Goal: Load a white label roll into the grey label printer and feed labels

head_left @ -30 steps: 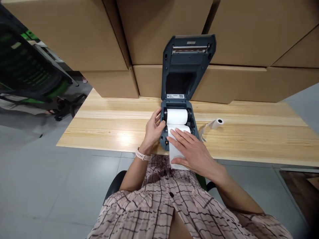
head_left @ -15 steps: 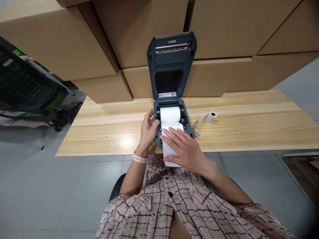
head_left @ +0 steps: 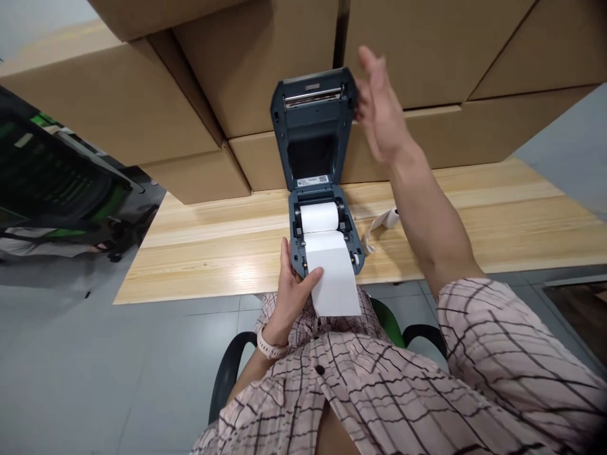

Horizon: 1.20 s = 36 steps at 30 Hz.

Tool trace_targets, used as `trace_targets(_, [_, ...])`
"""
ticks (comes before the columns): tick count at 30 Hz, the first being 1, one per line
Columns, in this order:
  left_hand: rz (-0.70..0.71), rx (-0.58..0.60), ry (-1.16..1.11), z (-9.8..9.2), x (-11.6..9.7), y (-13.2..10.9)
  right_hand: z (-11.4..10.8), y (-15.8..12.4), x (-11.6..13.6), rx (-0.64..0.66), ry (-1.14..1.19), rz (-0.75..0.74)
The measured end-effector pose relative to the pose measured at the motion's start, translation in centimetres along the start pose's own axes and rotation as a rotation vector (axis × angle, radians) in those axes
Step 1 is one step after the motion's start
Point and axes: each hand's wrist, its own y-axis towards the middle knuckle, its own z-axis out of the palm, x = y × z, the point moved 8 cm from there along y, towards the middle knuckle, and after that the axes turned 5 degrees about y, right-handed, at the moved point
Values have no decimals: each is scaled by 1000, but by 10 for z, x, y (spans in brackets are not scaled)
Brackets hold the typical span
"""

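Observation:
A dark grey label printer [head_left: 349,234] stands on the wooden table with its lid [head_left: 313,123] raised. A white paper roll [head_left: 319,217] sits inside, and its paper strip [head_left: 337,287] runs out over the printer's front edge, hanging past the table. My left hand [head_left: 293,292] is at the printer's front left corner: its thumb presses on the strip's left edge, while the fingers lie along and under the printer's side. Up at the right edge of the lid is my right hand [head_left: 382,117], open and slightly blurred; its fingertips are at or behind that edge, contact unclear.
Large cardboard boxes [head_left: 403,57] are stacked behind the printer. A small paper roll [head_left: 391,218] with a loose curled end lies on the table [head_left: 213,253] to the right, partly hidden by my forearm. A dark chair [head_left: 52,170] with green parts stands at left.
My right hand has left the paper strip and risen to the lid's right edge. My left hand has slid toward me, bringing its thumb onto the strip. More of the strip shows.

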Motion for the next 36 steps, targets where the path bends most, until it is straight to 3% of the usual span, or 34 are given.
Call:
trace_targets(2, [30, 26, 23, 1, 1, -1, 13, 20, -4, 79, 93, 10])
trace_targets(5, [35, 39, 12, -1, 6, -3, 15, 1, 6, 60, 64, -116])
trace_targets(9, [-29, -15, -72, -5, 14, -2, 18, -85, 26, 57, -36, -292])
trace_targets(12, [-1, 4, -128, -2, 13, -1, 23, -153, 33, 51, -117, -370])
trace_targets(17, [83, 60, -187, -6, 7, 0, 38, -222, 13, -26, -312, -325])
trace_targets(25, [96, -79, -97, -11, -18, 21, 47, -243, 3, -231, -282, -323])
trace_targets(33, [155, -205, -65, -8, -16, 25, 50, -248, -5, -271, -219, -301])
trace_targets(36, [143, -196, -58, -11, -10, 24, 47, -247, -8, -232, -225, -279])
